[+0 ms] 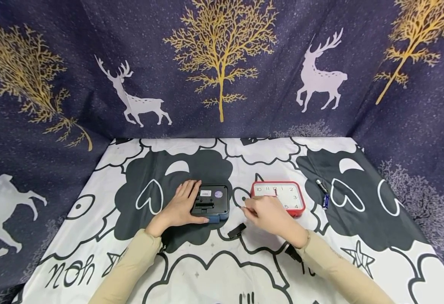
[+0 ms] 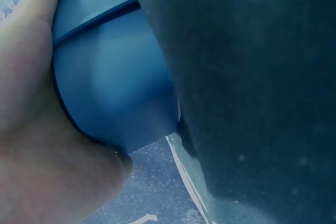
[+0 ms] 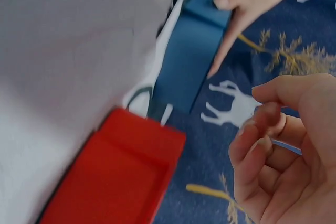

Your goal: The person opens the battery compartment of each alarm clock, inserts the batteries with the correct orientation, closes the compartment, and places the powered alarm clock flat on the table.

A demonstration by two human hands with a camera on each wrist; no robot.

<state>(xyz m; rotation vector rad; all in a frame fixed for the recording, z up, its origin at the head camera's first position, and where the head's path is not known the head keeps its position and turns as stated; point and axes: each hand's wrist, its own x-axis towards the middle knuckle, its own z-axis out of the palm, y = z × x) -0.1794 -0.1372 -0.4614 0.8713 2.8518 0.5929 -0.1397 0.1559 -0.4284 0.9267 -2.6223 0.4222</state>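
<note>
A blue clock [image 1: 223, 216] lies face down, its black back [image 1: 220, 204] turned up and a dark battery slot showing there. My left hand [image 1: 182, 204] holds its left side, fingers along the far side and thumb on the near blue edge. Between the two clocks, my right hand [image 1: 263, 211] hovers with curled fingers, overlapping the red alarm clock [image 1: 303, 202] in the head view. A sliver of something blue [image 3: 287, 147] shows among those fingers; I cannot tell what it is. The red clock's white face points up.
A small black cover piece [image 1: 237, 231] lies on the cloth in front of the blue clock. Right of the red clock lie a dark battery [image 1: 321, 185] and a blue battery [image 1: 326, 201]. A dark curtain [image 1: 138, 80] with deer and trees hangs behind the table.
</note>
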